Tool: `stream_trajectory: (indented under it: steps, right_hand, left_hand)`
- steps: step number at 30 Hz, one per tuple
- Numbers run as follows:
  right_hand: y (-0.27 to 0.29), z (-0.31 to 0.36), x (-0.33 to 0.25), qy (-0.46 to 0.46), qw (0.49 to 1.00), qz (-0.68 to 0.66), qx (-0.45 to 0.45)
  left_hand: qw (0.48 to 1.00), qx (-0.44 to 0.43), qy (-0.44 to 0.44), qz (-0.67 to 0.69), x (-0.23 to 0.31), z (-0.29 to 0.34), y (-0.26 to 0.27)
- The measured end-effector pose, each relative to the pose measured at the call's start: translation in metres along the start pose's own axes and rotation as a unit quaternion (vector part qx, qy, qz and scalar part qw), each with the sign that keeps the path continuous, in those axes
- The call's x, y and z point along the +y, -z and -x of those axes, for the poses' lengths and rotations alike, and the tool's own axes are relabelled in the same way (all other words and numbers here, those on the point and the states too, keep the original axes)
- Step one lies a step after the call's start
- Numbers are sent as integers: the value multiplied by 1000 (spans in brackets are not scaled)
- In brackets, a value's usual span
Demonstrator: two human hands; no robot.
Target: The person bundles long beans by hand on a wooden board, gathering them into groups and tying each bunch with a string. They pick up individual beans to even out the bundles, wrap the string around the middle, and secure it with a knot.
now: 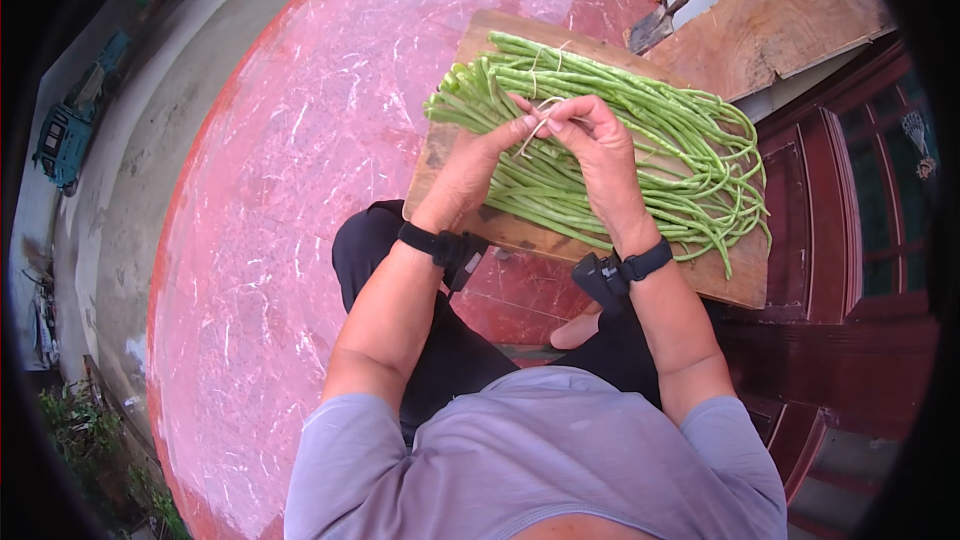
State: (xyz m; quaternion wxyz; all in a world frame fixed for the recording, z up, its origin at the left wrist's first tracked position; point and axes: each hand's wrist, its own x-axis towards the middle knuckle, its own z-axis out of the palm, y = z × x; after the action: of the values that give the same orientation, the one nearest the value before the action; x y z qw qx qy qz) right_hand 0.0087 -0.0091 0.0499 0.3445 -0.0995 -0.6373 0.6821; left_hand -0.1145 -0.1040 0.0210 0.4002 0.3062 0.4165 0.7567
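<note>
Long green beans (660, 130) lie in bunches on a wooden board (735, 280), their cut ends to the left and their thin tips curling at the right. A thin pale tie (528, 145) crosses the nearer bunch. Over it, my left hand (478, 165) pinches the tie between thumb and fingertips. Close against it, my right hand (607, 150) also has thumb and fingers closed on the tie, fingertips nearly touching the left ones. Partly hidden by my fingers is where the tie crosses. The farther bunch has a similar pale tie round it.
A shovel (652, 32) leans beyond the board beside a sheet of plywood (775, 25). Dark red doors (785, 210) stand on the right. My knees are at the board's near side. Shiny red flooring (290, 210) extends left to a grey yard with a blue-green vehicle (65, 140).
</note>
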Motion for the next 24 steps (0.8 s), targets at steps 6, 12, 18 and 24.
stream_trajectory:
  steps: [6, 12, 18, 24]
  right_hand:
    - [0, -6, 15, -18, 999, -22, 42]
    - [-2, -9, 35, -69, 995, -44, 55]
    - [-4, -11, 41, -97, 993, -37, 51]
    - [-5, -13, 45, -105, 993, -35, 50]
  left_hand:
    - [995, 76, 45, 43, -6, 8, -7]
    - [971, 204, 81, 99, -10, 14, 1]
    - [951, 304, 55, -14, -5, 18, 18]
    - [765, 327, -292, -472, 1, 10, 30]
